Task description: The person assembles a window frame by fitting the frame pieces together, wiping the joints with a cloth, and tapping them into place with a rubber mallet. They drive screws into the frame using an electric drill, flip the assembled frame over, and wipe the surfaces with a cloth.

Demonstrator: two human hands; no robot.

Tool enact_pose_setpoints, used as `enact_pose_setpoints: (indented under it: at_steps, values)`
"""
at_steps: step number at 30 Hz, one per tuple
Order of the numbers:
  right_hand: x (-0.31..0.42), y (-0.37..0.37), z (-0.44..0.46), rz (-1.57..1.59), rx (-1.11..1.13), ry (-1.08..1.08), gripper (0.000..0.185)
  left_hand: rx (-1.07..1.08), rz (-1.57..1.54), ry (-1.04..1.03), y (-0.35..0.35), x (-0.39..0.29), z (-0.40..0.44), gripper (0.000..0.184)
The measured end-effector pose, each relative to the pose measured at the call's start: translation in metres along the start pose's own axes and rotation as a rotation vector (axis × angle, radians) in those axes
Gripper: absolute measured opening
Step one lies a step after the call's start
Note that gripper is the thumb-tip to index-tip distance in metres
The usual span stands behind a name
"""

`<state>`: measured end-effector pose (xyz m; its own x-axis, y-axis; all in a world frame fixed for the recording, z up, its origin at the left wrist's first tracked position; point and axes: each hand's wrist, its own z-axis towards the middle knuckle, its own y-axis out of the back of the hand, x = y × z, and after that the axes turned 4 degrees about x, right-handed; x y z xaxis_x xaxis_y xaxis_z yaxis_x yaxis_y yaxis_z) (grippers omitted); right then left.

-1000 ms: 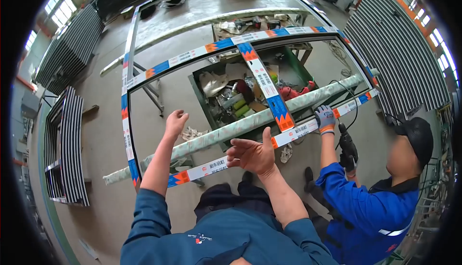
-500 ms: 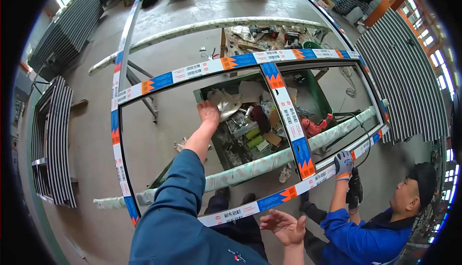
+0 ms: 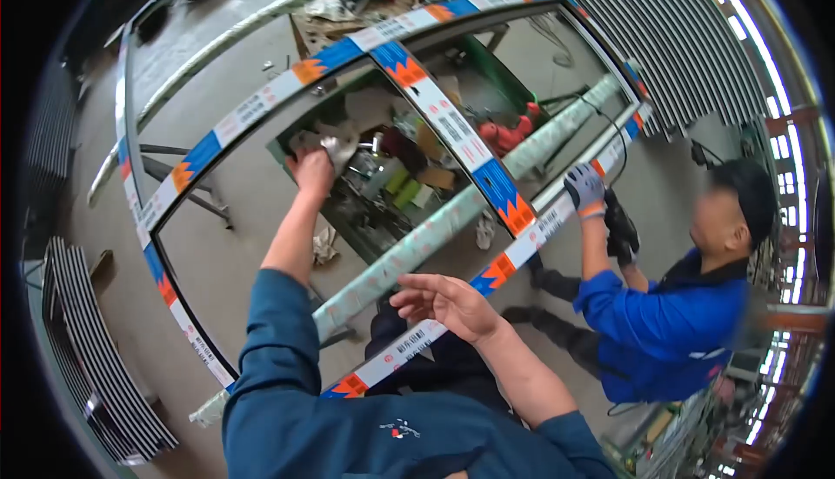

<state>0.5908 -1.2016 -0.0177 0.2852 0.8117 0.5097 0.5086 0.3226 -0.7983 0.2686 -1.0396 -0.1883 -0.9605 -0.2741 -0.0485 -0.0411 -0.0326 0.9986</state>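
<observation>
My left hand reaches through the frame opening into a green bin, its fingers curled at a crumpled whitish plastic bag. Part of its grip is hidden by the back of the hand. Above the near rail of the large window frame, wrapped in blue, orange and white printed film, my right hand hangs open and holds nothing. Inside the bin lie a dark red item, green pieces, cardboard scraps and small hardware.
At the right, a co-worker in blue has a gloved hand on the near rail and a dark power tool below it. A wrapped support bar runs under the frame. Stacked profiles stand beyond, and a red tool lies in the bin.
The view has turned and shifted right. My left hand has gone farther in over the bag. My right hand has risen from below the near rail to above it, fingers now pointing left.
</observation>
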Motion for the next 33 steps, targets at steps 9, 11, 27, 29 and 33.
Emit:
enact_pose_setpoints:
  at_steps: [9, 11, 27, 29, 33]
  values:
    - [0.005, -0.024, 0.045, -0.011, -0.282, 0.011, 0.063, 0.074, -1.165, -0.116, 0.163, -0.044, -0.176, 0.030]
    - [-0.002, -0.034, 0.054, 0.046, -0.186, 0.000, 0.052, 0.128, -1.242, -0.229, 0.187, -0.066, -0.214, 0.029]
    - [-0.014, -0.051, -0.004, 0.197, 0.060, 0.040, 0.042, 0.013, -1.411, 0.033, 0.187, -0.112, -0.246, 0.023]
    - [-0.015, -0.048, -0.010, 0.124, 0.057, 0.071, 0.047, 0.004, -1.534, 0.054, 0.197, -0.128, -0.237, 0.024]
    - [-0.011, -0.043, -0.020, -0.111, 0.076, 0.134, 0.054, 0.014, -1.747, 0.180, 0.224, -0.142, -0.231, 0.031]
